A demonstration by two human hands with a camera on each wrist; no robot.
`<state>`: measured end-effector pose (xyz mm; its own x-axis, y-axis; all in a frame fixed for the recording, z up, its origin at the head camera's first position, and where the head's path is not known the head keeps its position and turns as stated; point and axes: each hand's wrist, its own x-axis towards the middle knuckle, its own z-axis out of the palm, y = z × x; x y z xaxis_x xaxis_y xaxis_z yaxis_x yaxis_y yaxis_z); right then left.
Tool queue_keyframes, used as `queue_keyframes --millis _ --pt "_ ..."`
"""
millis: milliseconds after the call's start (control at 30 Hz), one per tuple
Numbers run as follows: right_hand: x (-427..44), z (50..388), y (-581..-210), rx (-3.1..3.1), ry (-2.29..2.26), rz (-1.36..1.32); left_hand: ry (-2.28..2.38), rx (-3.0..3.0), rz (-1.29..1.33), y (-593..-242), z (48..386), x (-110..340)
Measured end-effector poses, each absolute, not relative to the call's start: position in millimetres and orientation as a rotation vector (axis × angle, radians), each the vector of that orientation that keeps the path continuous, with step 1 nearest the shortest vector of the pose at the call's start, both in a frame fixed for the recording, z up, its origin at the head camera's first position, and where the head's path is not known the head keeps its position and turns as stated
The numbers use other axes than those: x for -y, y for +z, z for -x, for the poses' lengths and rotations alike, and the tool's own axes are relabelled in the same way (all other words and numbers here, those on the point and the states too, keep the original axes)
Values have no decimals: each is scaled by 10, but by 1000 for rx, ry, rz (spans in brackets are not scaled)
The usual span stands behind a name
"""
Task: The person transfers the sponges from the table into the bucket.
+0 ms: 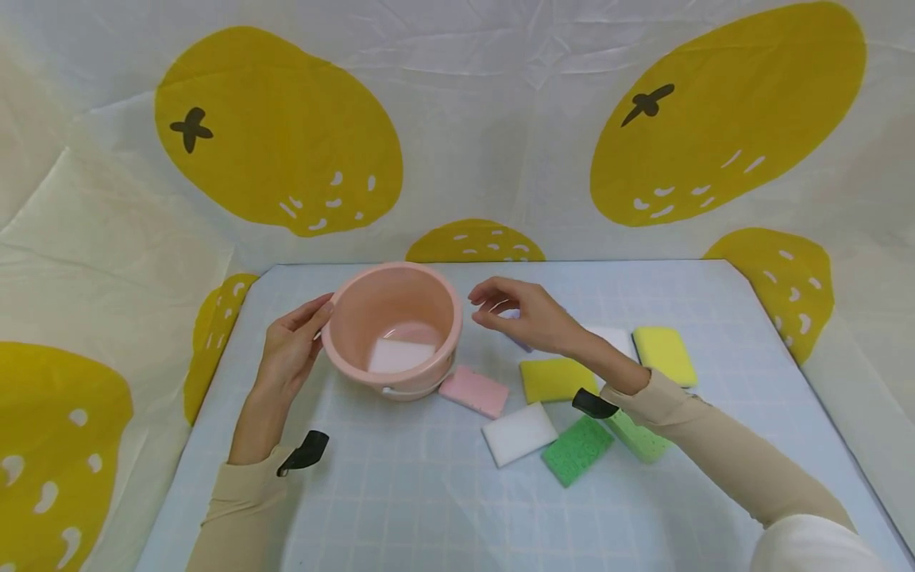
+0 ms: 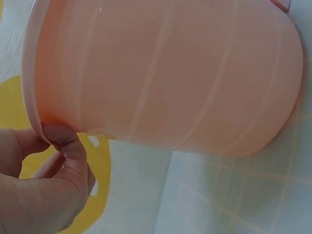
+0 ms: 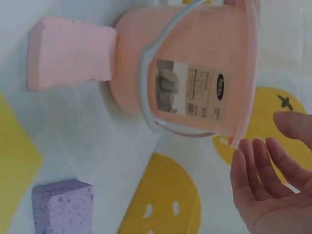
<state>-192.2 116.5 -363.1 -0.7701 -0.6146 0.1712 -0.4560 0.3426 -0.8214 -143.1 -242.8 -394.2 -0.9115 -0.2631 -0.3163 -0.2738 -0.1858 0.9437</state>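
My left hand (image 1: pixel 286 349) pinches the left rim of a pink bucket (image 1: pixel 386 298), thumb on one side and fingers on the other, as the left wrist view also shows. Inside, on the bottom, lies a white sponge (image 1: pixel 402 356). The bucket stands on the table with its pale handle (image 3: pixel 145 80) hanging down over a paper label (image 3: pixel 195 92). Just off the right rim, my right hand (image 1: pixel 529 314) hovers with loosely bent fingers and holds nothing. A pink sponge (image 1: pixel 474 392) lies against the bucket's base. Partly hidden under the right hand is a purple sponge (image 3: pixel 63 209).
To the right lie a yellow sponge (image 1: pixel 554 380), a white one (image 1: pixel 519 434), a dark green one (image 1: pixel 577 450) and a light green one (image 1: pixel 643 441). Farther back are another white sponge (image 1: pixel 616 342) and a second yellow sponge (image 1: pixel 665 356). Patterned cloth (image 1: pixel 500 119) walls the table.
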Motion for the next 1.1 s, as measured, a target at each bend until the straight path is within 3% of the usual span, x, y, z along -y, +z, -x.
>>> queue_keyframes --millis 733,1100 --pt "-1266 1743 -4389 -2369 -1397 968 2426 -1926 588 -3970 1424 2430" --pt "-1201 1606 -4595 -2349 -1237 902 2464 -1915 530 -3977 1408 2430"
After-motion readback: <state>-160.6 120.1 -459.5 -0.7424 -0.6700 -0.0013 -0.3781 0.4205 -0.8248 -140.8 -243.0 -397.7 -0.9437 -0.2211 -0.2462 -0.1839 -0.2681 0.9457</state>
